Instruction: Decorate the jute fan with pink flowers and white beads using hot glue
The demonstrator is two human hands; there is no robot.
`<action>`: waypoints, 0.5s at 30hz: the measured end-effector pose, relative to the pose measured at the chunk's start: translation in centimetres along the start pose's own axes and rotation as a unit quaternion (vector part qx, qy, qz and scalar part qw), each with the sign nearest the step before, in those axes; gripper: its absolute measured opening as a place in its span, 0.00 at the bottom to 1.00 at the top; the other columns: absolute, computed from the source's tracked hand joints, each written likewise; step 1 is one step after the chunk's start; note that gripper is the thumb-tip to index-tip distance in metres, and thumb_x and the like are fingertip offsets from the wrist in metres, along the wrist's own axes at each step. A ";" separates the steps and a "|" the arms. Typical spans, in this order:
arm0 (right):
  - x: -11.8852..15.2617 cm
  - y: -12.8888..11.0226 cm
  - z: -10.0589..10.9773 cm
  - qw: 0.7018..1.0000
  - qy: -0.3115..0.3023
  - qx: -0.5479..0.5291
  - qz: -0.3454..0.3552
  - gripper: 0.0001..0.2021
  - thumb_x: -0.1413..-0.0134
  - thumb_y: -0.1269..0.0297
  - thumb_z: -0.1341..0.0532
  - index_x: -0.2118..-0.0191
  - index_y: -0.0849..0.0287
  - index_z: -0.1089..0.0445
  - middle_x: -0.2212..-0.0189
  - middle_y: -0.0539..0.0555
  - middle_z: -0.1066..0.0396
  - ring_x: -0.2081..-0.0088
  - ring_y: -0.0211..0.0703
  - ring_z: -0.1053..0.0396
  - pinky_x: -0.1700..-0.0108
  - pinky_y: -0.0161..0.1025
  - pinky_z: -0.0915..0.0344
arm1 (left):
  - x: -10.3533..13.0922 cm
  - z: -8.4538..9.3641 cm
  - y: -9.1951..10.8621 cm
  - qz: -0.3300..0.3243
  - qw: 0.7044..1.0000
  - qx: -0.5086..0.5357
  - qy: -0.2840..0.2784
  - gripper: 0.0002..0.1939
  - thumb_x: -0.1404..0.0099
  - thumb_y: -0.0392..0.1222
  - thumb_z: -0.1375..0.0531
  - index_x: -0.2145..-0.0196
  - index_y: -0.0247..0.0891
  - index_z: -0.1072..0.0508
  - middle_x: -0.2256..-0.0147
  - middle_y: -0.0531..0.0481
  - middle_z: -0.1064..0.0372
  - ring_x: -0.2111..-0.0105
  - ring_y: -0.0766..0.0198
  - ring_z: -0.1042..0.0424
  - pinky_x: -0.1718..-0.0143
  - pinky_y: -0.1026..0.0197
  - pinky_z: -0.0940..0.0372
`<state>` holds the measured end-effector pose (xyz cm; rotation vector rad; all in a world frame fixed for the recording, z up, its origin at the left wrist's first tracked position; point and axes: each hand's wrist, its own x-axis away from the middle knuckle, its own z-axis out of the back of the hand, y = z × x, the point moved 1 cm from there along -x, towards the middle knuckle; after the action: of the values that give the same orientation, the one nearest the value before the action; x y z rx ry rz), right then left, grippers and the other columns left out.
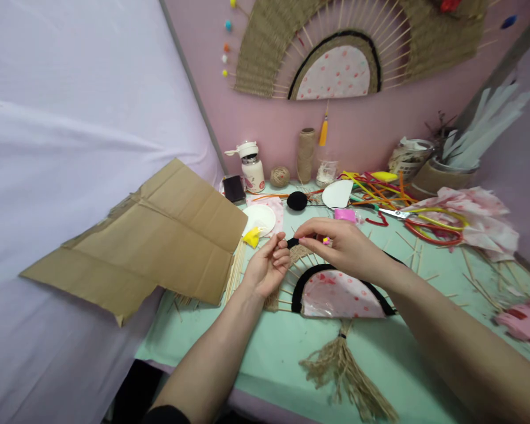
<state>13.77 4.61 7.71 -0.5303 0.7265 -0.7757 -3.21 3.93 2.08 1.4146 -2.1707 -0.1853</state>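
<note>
My left hand [271, 265] is closed, its fingers curled, with fingertips at one end of a small black piece [292, 242]. Across from it, my right hand [338, 244] pinches the other end of that piece. Below both hands a half-round fan [342, 294] lies on the green tabletop, with a pink-spotted centre, a black arched band and thin sticks. Part of the fan is hidden behind my right hand and forearm. A twine tassel [347, 371] hangs off its lower edge onto the table.
Cardboard [172, 235] leans at the left. Behind stand a white bottle [252, 171], twine spool [307, 154] and black ball [297, 201]. Scissors [395, 213], coloured pipe cleaners and crumpled spotted cloth [481, 218] lie at the right. A larger fan [335, 70] hangs on the wall.
</note>
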 end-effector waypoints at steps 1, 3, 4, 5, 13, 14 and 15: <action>0.0 0.0 -0.2 1.000 0.001 -0.002 0.004 0.08 0.39 0.65 0.43 0.61 0.57 0.26 0.62 0.54 0.24 0.63 0.42 0.28 0.61 0.38 0.34 | 0.0 0.0 0.0 -0.004 1.000 0.003 0.000 0.10 0.31 0.34 0.47 0.64 0.31 0.26 0.75 0.53 0.40 0.82 0.78 0.45 0.83 0.76 0.46; 0.0 0.0 -0.5 1.000 0.005 -0.007 0.010 0.08 0.38 0.65 0.44 0.60 0.56 0.26 0.62 0.54 0.24 0.62 0.43 0.28 0.60 0.39 0.33 | -0.1 0.0 0.1 -0.014 1.000 0.012 0.002 0.12 0.30 0.33 0.50 0.58 0.32 0.27 0.72 0.50 0.35 0.78 0.76 0.38 0.78 0.75 0.40; 0.1 0.0 -0.7 1.000 0.014 -0.005 0.017 0.09 0.37 0.65 0.44 0.59 0.56 0.26 0.61 0.55 0.24 0.61 0.43 0.28 0.58 0.40 0.33 | 0.0 0.0 0.1 -0.022 1.000 0.018 0.004 0.13 0.30 0.35 0.51 0.56 0.32 0.27 0.69 0.47 0.32 0.74 0.74 0.32 0.74 0.73 0.35; 0.1 0.0 -0.9 0.999 0.026 0.005 0.027 0.09 0.36 0.64 0.45 0.58 0.56 0.26 0.59 0.55 0.24 0.58 0.45 0.28 0.55 0.42 0.33 | 0.0 0.0 0.2 -0.033 0.999 0.021 0.004 0.15 0.29 0.38 0.51 0.54 0.32 0.27 0.65 0.44 0.29 0.68 0.71 0.28 0.69 0.71 0.32; 0.9 -0.7 -4.4 0.965 -0.073 0.228 0.102 0.32 0.47 0.47 0.36 0.39 0.55 0.35 0.32 0.63 0.49 0.34 0.65 0.54 0.37 0.66 0.55 | 0.5 -0.1 0.3 -0.075 0.994 -0.033 -0.073 0.28 0.31 0.59 0.55 0.53 0.36 0.27 0.48 0.39 0.31 0.43 0.55 0.34 0.47 0.53 0.34; 1.0 -0.8 -4.8 0.963 -0.084 0.237 0.099 0.34 0.48 0.45 0.36 0.38 0.54 0.36 0.32 0.62 0.51 0.33 0.66 0.56 0.37 0.68 0.57 | 0.6 -0.1 0.3 -0.072 0.994 -0.033 -0.081 0.29 0.32 0.62 0.55 0.52 0.36 0.28 0.47 0.39 0.31 0.43 0.54 0.34 0.46 0.52 0.35; 1.0 -0.9 -5.0 0.961 -0.091 0.241 0.097 0.35 0.49 0.43 0.37 0.38 0.54 0.36 0.32 0.62 0.51 0.32 0.66 0.57 0.37 0.69 0.59 | 0.7 -0.2 0.4 -0.069 0.993 -0.035 -0.086 0.31 0.33 0.64 0.54 0.51 0.37 0.29 0.46 0.39 0.32 0.42 0.53 0.35 0.46 0.51 0.36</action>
<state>10.13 2.43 4.68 -0.0838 0.3899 -0.6778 -3.64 3.48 2.62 1.5600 -2.1775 -0.4449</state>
